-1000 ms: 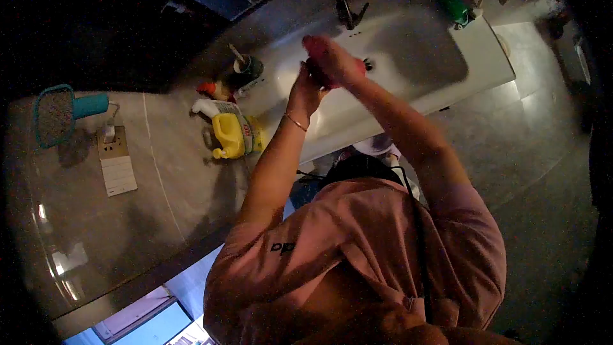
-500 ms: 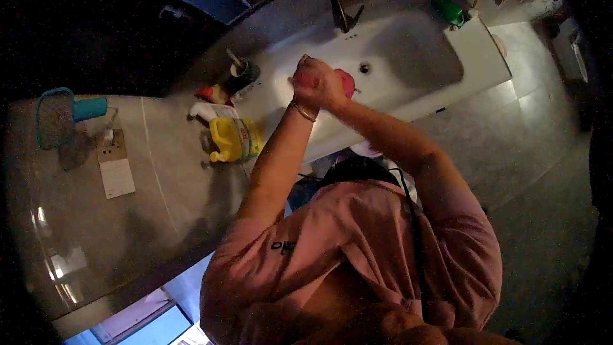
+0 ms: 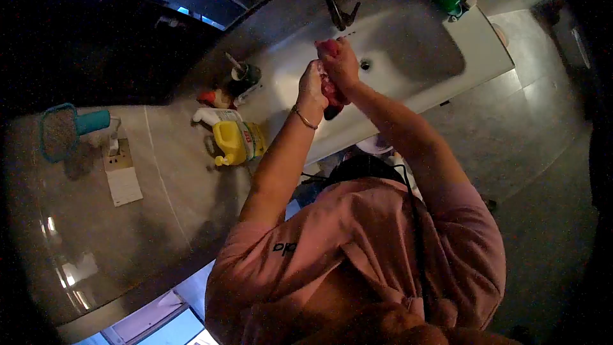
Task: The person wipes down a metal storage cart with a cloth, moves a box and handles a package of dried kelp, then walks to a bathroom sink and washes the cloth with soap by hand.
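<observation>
Over the white sink, both hands are closed on a wet-looking pink-red cloth with a dark lower end. My left hand, a bracelet on its wrist, grips the cloth from the left, whitish suds on its fingers. Higher and to the right, my right hand is wrapped round the cloth's upper part, which bulges out above the fingers. The fingers hide some of the cloth, and its exact kind cannot be made out. Behind the hands stands a dark faucet, apart from them.
Left of the sink are a yellow jug, a white spray bottle and a dark cup holding a brush-like handle. A green object sits at the back right. A wall outlet and blue-rimmed mesh item are farther left.
My hands have moved from being clasped together to lying along the cloth, the right one higher. More of the cloth shows now, including its dark end. The view has shifted slightly.
</observation>
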The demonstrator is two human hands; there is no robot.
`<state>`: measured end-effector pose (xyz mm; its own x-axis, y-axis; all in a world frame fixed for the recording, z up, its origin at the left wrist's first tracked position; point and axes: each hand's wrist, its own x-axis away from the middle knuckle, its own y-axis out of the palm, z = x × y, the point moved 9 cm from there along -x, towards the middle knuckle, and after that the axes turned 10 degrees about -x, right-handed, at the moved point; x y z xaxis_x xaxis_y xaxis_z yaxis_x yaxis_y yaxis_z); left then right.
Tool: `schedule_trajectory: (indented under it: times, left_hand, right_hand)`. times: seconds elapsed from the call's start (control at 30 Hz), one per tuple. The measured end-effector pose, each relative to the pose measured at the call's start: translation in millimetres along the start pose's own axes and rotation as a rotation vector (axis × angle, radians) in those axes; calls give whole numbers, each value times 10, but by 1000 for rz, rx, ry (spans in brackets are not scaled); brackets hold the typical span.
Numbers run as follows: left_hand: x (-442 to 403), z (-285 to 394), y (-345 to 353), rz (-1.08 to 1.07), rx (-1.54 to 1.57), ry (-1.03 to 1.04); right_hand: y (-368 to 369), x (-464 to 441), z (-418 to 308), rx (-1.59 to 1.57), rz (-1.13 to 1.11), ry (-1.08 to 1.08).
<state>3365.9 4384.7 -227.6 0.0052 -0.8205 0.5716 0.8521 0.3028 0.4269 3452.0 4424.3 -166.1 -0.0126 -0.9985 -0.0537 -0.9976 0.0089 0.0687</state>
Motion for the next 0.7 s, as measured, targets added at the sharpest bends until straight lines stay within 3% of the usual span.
schedule_trajectory:
  times: [0.03,0.07,0.1,0.17,0.23,0.27,0.3,0.37,0.4,0.5,0.57,0.7]
  left_hand:
    - [-47,32,2,-24,66,13]
    - [-409,-87,-180,-321,180,66]
    - [-234,42,-90,-693,232,228]
    - [-533,-81,-521,-350,-426,444]
    - [-146,-207,-244,-70,-80,-88]
    - [50,-92,92,-312,-25,-22]
    - [46,-59,86,-316,-28,-20]
    - [77,122,37,-425,73,33]
    - [471,370,227,-404,17,50]
    - [368,313,-62,-439,-153,22]
    - [420,200,1,-538,-165,-31]
    - [175,313,-238,-337,-48,144]
  right_hand:
    - [47,80,-112,55,-21,-130]
    - [236,240,5,82,-103,-157]
    - [258,537,-380,-28,-48,-388]
    - [198,307,-236,22,-70,-278]
    - [74,29,109,115,-108,-41]
    - [-115,-103,281,-2,-30,155]
    - [-62,-368,582,-101,-197,190]
    - [68,-283,731,-860,-471,602]
    - [-18,-282,710,-856,-473,603]
    - [1,-97,509,-1123,-635,730]
    - [-13,-40,363,-862,-737,512]
    - [-85,-138,380,-836,-540,442]
